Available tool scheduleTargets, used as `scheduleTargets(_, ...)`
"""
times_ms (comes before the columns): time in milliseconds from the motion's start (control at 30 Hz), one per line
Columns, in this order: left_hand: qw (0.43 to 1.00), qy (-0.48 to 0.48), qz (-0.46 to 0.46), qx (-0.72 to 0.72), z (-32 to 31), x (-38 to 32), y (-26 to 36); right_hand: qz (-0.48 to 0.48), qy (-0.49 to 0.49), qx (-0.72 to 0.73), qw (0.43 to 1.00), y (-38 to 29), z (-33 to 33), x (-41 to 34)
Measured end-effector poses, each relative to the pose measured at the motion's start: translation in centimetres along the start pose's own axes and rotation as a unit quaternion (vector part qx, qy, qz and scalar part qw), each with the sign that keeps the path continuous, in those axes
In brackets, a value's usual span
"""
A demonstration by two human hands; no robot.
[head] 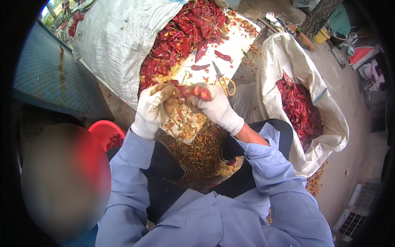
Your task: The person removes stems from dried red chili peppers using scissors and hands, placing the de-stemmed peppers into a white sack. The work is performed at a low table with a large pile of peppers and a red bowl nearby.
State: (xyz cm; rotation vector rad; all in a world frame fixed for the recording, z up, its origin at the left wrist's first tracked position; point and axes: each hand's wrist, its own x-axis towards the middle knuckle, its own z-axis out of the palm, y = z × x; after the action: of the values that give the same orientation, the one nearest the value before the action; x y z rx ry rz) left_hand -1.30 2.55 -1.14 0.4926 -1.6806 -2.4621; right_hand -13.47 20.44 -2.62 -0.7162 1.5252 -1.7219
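Both hands wear white work gloves with brown, stained fingers and are close together above the lit board. My right hand (209,100) is closed around red dried chili peppers (200,92), their cut or broken ends showing. Beside it, my left hand (160,102) has its fingers curled; whether it pinches a pepper or stem cannot be made out. Orange-handled scissors (223,81) lie just beyond my right hand, blades pointing away. A large heap of dried red chilies (191,31) spreads past the hands, with a few single ones on the white board (205,66).
An open white woven sack (336,123) holding red chilies stands at the right. A red plastic basin (106,128) with chilies is at the left, below a blue metal plate (61,74). Another woven sack (114,40) lies beside the heap. Stems and scraps (200,151) litter the ground between the legs.
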Motion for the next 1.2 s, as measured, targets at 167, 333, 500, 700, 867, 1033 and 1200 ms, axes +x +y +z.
scheduleTargets(167,0.820,-0.128,0.012,0.558,-2.7,1.9,-2.2,-0.025,0.084,0.116,0.989,-0.6,-1.3,0.8)
scheduleTargets(333,0.658,0.060,0.091,0.745,-4.8,4.6,-4.5,0.002,0.133,0.039,0.990,-0.8,-1.7,0.6)
scheduleTargets(500,0.628,0.036,0.125,0.767,-5.3,6.6,-6.5,-0.001,0.096,0.036,0.995,-0.7,-1.7,0.7)
scheduleTargets(700,0.668,0.096,0.088,0.733,-6.3,7.8,-7.6,-0.001,0.109,0.076,0.991,-0.6,-1.9,0.4)
scheduleTargets(867,0.814,0.145,0.101,0.554,-5.7,6.7,-5.9,0.054,0.188,0.117,0.974,-0.1,-1.8,0.7)
scheduleTargets(1033,0.909,0.139,0.143,0.366,-1.3,3.5,-4.7,0.067,0.201,0.145,0.966,1.3,-0.8,1.4)
scheduleTargets(1200,0.818,0.058,0.286,0.495,2.0,1.3,-2.9,0.057,0.178,0.170,0.968,2.1,-0.9,1.4)
